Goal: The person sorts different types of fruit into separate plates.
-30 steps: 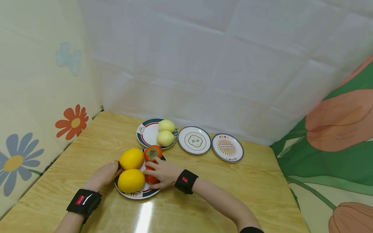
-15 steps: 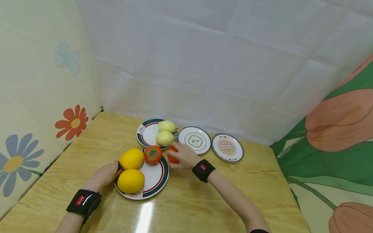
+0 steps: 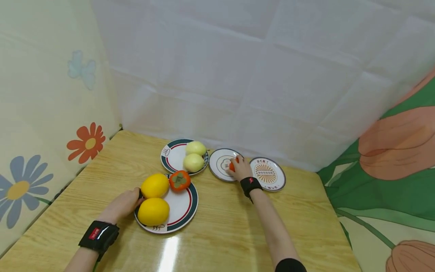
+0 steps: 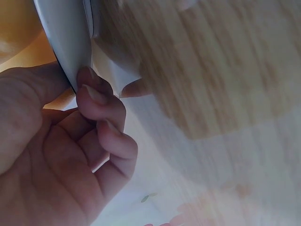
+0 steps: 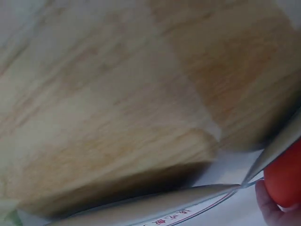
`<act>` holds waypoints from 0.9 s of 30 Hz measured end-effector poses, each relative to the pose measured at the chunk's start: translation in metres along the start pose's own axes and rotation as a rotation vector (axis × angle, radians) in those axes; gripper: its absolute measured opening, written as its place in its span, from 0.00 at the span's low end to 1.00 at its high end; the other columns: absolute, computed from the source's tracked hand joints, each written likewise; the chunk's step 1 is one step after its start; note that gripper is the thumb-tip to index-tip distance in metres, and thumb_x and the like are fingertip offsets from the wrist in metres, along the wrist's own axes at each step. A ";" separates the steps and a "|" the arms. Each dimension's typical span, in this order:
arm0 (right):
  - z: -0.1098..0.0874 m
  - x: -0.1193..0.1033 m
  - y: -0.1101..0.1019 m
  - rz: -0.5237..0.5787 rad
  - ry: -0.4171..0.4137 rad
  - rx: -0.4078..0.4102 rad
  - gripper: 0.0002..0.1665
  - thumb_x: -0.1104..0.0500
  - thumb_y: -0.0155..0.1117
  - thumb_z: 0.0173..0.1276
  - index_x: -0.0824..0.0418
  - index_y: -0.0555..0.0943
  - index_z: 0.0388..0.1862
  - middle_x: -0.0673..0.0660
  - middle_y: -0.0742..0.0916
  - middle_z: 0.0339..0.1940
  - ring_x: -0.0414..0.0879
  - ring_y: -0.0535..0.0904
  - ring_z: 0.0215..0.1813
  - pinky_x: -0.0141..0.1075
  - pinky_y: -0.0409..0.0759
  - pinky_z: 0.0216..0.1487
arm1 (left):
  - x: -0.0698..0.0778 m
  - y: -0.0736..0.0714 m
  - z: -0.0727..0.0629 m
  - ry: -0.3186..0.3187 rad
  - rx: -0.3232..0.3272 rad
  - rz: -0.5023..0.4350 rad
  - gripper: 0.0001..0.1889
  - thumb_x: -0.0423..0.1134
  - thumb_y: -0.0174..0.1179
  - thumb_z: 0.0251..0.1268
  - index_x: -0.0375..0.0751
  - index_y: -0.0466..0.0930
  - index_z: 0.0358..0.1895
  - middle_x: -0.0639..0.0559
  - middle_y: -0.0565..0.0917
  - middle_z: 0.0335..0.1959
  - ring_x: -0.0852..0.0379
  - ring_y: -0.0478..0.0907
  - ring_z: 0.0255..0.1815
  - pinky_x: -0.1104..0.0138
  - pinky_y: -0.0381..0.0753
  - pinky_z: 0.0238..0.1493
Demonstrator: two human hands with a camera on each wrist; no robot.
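- Fingers of the right hand (image 3: 240, 170) curl round an orange persimmon (image 3: 232, 166), over the right side of the middle plate (image 3: 216, 170); arm outstretched
- Left hand (image 3: 122, 206) pinches the rim of the near plate (image 3: 180, 206), thumb above, fingers curled beneath
- Black bands (image 3: 99, 237) on both wrists
- Glossy wooden bench (image 3: 217, 234), white cloth (image 3: 221, 75) behind, flower-patterned panels (image 3: 401, 143) either side

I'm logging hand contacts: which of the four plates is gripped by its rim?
The nearest plate, bearing two deep-yellow fruits and an orange persimmon. The left hand pinches it; no hand visibly grips the other three.
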State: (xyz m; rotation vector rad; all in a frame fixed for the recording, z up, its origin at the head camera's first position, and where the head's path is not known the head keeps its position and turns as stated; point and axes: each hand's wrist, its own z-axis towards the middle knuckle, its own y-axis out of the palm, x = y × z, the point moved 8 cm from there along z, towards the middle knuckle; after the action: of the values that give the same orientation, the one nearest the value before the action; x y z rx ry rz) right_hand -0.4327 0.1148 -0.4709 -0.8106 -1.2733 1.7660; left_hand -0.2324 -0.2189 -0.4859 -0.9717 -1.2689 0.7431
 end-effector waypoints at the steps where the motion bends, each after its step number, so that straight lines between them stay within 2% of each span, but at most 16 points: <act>1: 0.000 0.000 0.000 0.000 0.004 -0.012 0.29 0.44 0.68 0.59 0.57 0.76 0.56 0.66 0.74 0.58 0.65 0.74 0.55 0.53 0.78 0.50 | 0.000 0.000 0.001 0.002 0.001 -0.002 0.09 0.33 0.53 0.66 0.27 0.70 0.36 0.49 0.69 0.23 0.55 0.66 0.23 0.65 0.65 0.26; 5: 0.002 -0.010 -0.006 -0.020 0.011 -0.077 0.34 0.45 0.67 0.59 0.55 0.72 0.62 0.66 0.71 0.63 0.67 0.69 0.62 0.56 0.72 0.60 | -0.001 0.000 0.003 0.000 -0.004 -0.001 0.10 0.33 0.53 0.66 0.25 0.70 0.38 0.48 0.69 0.23 0.55 0.66 0.23 0.65 0.65 0.25; 7: 0.006 -0.029 -0.015 -0.038 -0.050 -0.078 0.37 0.45 0.67 0.58 0.55 0.70 0.65 0.66 0.70 0.65 0.66 0.67 0.65 0.56 0.69 0.63 | -0.002 0.001 0.003 -0.001 -0.009 0.006 0.10 0.33 0.53 0.66 0.24 0.70 0.38 0.48 0.69 0.23 0.54 0.66 0.23 0.65 0.65 0.25; 9: 0.008 -0.059 -0.026 -0.048 -0.169 -0.061 0.39 0.44 0.67 0.58 0.55 0.68 0.66 0.65 0.69 0.66 0.64 0.65 0.67 0.55 0.67 0.65 | -0.003 0.003 0.003 -0.006 -0.019 0.008 0.11 0.33 0.53 0.66 0.24 0.70 0.39 0.48 0.69 0.23 0.54 0.66 0.23 0.65 0.65 0.25; 12: 0.004 -0.117 -0.039 -0.049 -0.392 -0.056 0.40 0.42 0.65 0.59 0.53 0.66 0.67 0.63 0.68 0.68 0.60 0.64 0.68 0.51 0.67 0.67 | -0.004 0.005 0.004 -0.008 -0.031 0.007 0.10 0.33 0.53 0.66 0.24 0.70 0.39 0.48 0.69 0.23 0.55 0.66 0.23 0.65 0.64 0.25; 14: -0.002 -0.155 -0.041 -0.031 -0.519 -0.093 0.40 0.39 0.64 0.60 0.51 0.65 0.68 0.61 0.68 0.69 0.57 0.63 0.69 0.48 0.67 0.68 | -0.003 0.004 0.003 -0.008 -0.033 0.006 0.10 0.33 0.52 0.66 0.25 0.71 0.39 0.49 0.69 0.23 0.55 0.66 0.23 0.65 0.65 0.26; 17: -0.010 -0.198 -0.035 -0.027 -0.627 -0.168 0.40 0.35 0.59 0.61 0.49 0.65 0.69 0.57 0.67 0.70 0.54 0.62 0.70 0.44 0.67 0.68 | -0.001 0.003 0.003 -0.002 -0.027 0.005 0.10 0.33 0.53 0.66 0.26 0.71 0.39 0.49 0.69 0.23 0.55 0.67 0.23 0.65 0.65 0.26; 19: -0.014 -0.215 -0.026 -0.036 -0.657 -0.199 0.40 0.34 0.57 0.62 0.48 0.65 0.69 0.56 0.67 0.71 0.53 0.63 0.69 0.42 0.68 0.66 | 0.000 0.002 0.003 -0.002 -0.023 0.006 0.09 0.33 0.53 0.66 0.26 0.71 0.38 0.49 0.69 0.23 0.55 0.67 0.23 0.65 0.65 0.26; 21: -0.015 -0.223 -0.013 -0.062 -0.655 -0.224 0.39 0.34 0.56 0.63 0.47 0.64 0.70 0.55 0.66 0.71 0.51 0.65 0.67 0.39 0.69 0.65 | 0.000 0.001 0.002 -0.015 -0.026 0.000 0.09 0.34 0.53 0.66 0.27 0.71 0.38 0.49 0.69 0.22 0.55 0.66 0.23 0.65 0.64 0.25; 24: -0.014 -0.227 0.003 -0.087 -0.658 -0.214 0.37 0.35 0.56 0.64 0.46 0.65 0.69 0.54 0.69 0.67 0.47 0.68 0.60 0.32 0.70 0.59 | 0.000 0.001 0.001 -0.028 -0.034 -0.011 0.09 0.34 0.52 0.67 0.27 0.71 0.38 0.49 0.69 0.23 0.55 0.66 0.23 0.66 0.64 0.25; 27: -0.013 -0.229 0.010 -0.094 -0.672 -0.183 0.35 0.36 0.57 0.64 0.46 0.65 0.68 0.53 0.72 0.63 0.46 0.69 0.53 0.30 0.70 0.52 | 0.000 0.000 -0.001 -0.026 -0.027 -0.009 0.09 0.34 0.53 0.67 0.26 0.71 0.38 0.48 0.70 0.23 0.55 0.66 0.23 0.66 0.64 0.25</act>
State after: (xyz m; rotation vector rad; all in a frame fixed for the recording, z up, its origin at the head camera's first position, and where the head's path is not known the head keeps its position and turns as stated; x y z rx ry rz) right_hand -0.3149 -0.0824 -0.4739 -0.2318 -1.8898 1.9361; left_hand -0.2316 -0.2195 -0.4856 -0.9802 -1.3076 0.7358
